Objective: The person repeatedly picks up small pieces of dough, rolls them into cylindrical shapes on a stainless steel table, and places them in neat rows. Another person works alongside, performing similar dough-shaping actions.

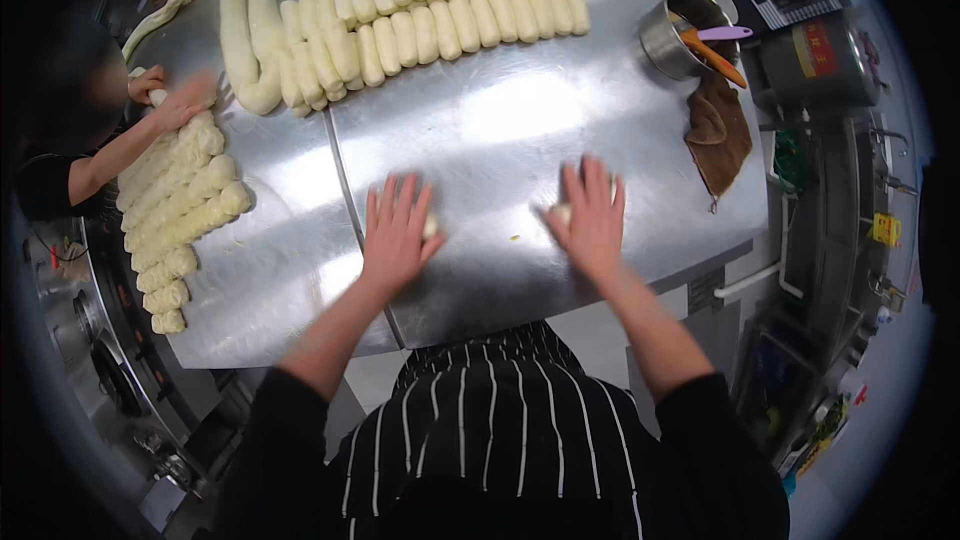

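Note:
My left hand [397, 236] lies palm down on the stainless steel table [480, 157], fingers spread. A small dough piece [430, 226] peeks out beside its thumb, mostly hidden under the palm. My right hand [592, 221] is likewise flat with fingers apart, covering another pale dough piece [564, 213] whose edge shows near the thumb. Both hands look slightly blurred. Beyond them, smooth dough logs [446, 28] stand side by side in two long rows, stacked at the left end. A thick folded dough rope [238, 30] lies left of the rows.
At left, a co-worker's hand [184, 101] is over lumpy dough strips [187, 217]. A steel pot [664, 41] with orange- and purple-handled tools stands at back right, near a brown cloth [720, 135]. A seam [343, 165] crosses the table; a dough scrap [514, 238] lies between my hands.

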The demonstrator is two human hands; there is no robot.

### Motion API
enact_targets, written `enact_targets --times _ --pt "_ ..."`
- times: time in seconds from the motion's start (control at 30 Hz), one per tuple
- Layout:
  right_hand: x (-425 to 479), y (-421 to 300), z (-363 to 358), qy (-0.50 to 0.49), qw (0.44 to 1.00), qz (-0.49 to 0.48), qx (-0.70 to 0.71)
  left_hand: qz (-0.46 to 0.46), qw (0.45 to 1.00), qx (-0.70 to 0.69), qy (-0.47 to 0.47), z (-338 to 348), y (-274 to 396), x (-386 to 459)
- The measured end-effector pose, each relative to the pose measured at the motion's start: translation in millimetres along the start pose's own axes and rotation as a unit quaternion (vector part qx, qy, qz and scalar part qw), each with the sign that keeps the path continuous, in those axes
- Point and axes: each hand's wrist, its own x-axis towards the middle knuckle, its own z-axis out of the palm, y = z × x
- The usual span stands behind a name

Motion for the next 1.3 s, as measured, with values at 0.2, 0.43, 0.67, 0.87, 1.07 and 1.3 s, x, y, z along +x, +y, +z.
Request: enact_targets --times 0.2,0.43,0.67,0.87,1.07,1.3 --pt "97 16 7 0.113 0.993 0.011 -0.022 -0.045 0.988 -0.035 0.14 -9 -9 114" --pt "-87 -13 3 -0.043 0.997 -0.061 0.03 -0.006 0.999 -0.014 -0.035 0 24 -33" --pt "77 10 1 0.124 0.991 0.048 -0.012 -0.072 0.983 0.009 0.167 -9 -5 138" --pt "-58 -27 0 0.043 0.997 -0.02 0.056 -0.027 0.999 -0.036 0.027 -2 36 9" --pt "-7 -54 0 0.001 0.845 0.175 0.506 -0.384 0.621 -0.676 -0.099 -69 31 30" --pt "65 -164 -4 -0.018 0.817 0.123 0.563 -0.288 0.372 -0.882 -0.002 -95 21 48"
